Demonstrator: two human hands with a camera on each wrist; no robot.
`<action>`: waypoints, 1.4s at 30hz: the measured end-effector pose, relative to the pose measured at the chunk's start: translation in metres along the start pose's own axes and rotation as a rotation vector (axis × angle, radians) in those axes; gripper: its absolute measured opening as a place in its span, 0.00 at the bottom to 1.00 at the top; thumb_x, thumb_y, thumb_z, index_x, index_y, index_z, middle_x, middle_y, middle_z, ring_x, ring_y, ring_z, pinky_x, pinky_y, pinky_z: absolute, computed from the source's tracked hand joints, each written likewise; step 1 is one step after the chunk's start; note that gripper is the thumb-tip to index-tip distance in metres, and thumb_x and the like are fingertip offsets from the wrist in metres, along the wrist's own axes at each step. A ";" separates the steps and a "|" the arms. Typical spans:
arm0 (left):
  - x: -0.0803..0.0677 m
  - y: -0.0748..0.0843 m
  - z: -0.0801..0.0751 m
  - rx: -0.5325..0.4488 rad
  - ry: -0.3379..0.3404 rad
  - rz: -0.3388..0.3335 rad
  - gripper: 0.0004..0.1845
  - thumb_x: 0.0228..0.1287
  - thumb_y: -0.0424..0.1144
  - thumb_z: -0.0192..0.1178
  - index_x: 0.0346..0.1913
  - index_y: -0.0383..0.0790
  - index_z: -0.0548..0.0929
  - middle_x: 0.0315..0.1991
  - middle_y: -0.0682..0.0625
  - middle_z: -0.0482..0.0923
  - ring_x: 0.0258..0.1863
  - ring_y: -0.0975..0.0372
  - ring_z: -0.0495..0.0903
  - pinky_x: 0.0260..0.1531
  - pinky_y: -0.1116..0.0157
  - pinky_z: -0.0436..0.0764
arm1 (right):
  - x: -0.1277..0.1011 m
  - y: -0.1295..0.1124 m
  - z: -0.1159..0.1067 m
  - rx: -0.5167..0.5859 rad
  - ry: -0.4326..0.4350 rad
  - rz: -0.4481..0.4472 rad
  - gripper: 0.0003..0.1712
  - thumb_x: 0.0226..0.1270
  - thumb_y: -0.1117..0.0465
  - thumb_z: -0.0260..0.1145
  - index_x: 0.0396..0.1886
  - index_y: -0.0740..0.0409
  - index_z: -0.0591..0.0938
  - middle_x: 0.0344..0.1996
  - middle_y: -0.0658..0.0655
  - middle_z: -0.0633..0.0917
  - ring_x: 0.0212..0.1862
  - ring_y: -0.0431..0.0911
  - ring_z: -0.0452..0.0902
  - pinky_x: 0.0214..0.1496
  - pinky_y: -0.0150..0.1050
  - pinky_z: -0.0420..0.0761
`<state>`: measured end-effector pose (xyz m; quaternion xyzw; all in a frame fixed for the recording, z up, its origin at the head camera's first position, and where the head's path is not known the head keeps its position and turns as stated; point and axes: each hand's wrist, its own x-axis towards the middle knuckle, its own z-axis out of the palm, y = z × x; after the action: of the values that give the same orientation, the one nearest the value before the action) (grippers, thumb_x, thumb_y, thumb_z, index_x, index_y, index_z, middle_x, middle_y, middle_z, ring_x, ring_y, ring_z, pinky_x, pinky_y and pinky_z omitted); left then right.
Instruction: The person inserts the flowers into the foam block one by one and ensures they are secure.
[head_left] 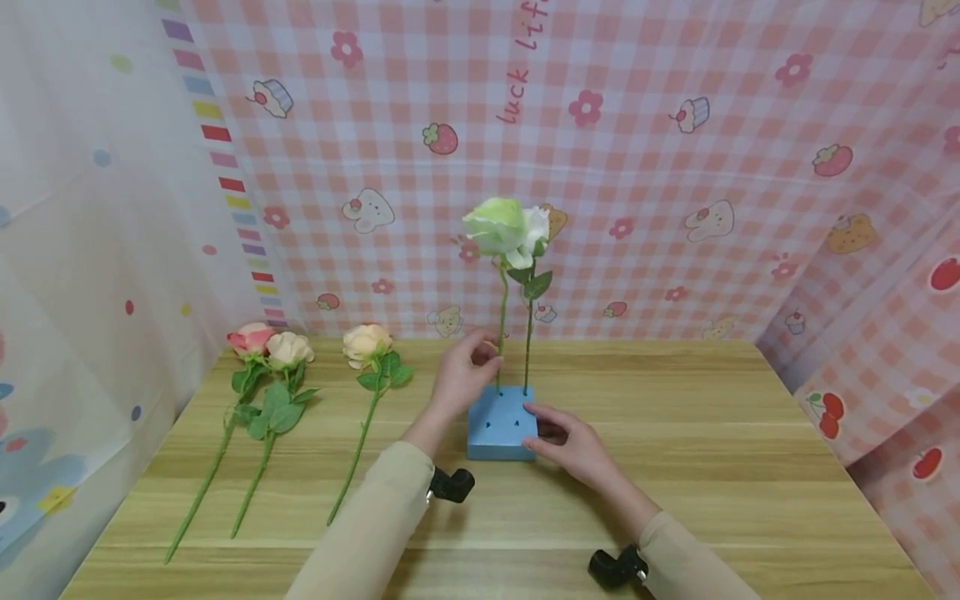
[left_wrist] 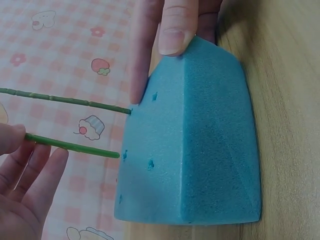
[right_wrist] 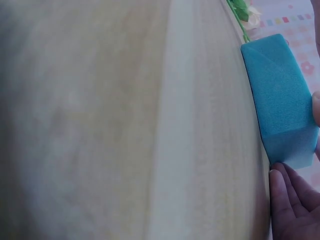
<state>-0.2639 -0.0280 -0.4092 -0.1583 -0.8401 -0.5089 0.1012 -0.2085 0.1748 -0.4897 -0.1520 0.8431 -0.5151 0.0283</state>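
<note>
My left hand point(head_left: 467, 367) pinches the stem of a pale green rose point(head_left: 495, 225). In the left wrist view that green stem point(left_wrist: 75, 146) ends right at a hole in the top of a blue foam block point(head_left: 501, 425). My right hand point(head_left: 573, 442) holds the block's right side, its thumb on the edge and a finger reaching over the top. A white rose point(head_left: 536, 229), partly hidden behind the green one, stands upright with its stem point(left_wrist: 65, 101) in a rear hole. Several small holes show in the block's top.
On the wooden table point(head_left: 712, 467) at the left lie a pink rose point(head_left: 251, 339), a cream rose point(head_left: 289, 350) and a peach rose point(head_left: 367, 343), stems toward the front. A pink checked cloth point(head_left: 637, 192) hangs behind the table.
</note>
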 end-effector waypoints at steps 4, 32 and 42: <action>0.001 0.000 0.002 0.004 0.004 0.026 0.14 0.58 0.31 0.62 0.48 0.42 0.78 0.32 0.50 0.79 0.35 0.60 0.78 0.34 0.65 0.79 | 0.001 0.001 0.000 -0.002 0.005 0.000 0.32 0.55 0.49 0.69 0.61 0.45 0.74 0.50 0.54 0.79 0.49 0.45 0.76 0.50 0.40 0.77; -0.001 -0.007 0.013 0.070 0.000 0.022 0.13 0.58 0.31 0.63 0.46 0.43 0.78 0.32 0.53 0.79 0.35 0.62 0.78 0.36 0.66 0.79 | 0.000 0.001 0.000 0.008 -0.007 -0.012 0.31 0.55 0.49 0.69 0.61 0.46 0.74 0.50 0.54 0.79 0.49 0.46 0.76 0.50 0.41 0.77; -0.003 -0.016 0.018 0.064 0.003 0.040 0.13 0.58 0.31 0.62 0.46 0.43 0.79 0.32 0.53 0.80 0.34 0.62 0.78 0.35 0.66 0.79 | 0.000 0.002 0.000 0.013 -0.008 -0.027 0.31 0.56 0.50 0.69 0.61 0.47 0.74 0.51 0.54 0.79 0.49 0.45 0.76 0.50 0.40 0.77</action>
<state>-0.2667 -0.0195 -0.4313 -0.1710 -0.8524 -0.4800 0.1173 -0.2086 0.1757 -0.4910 -0.1651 0.8375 -0.5203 0.0256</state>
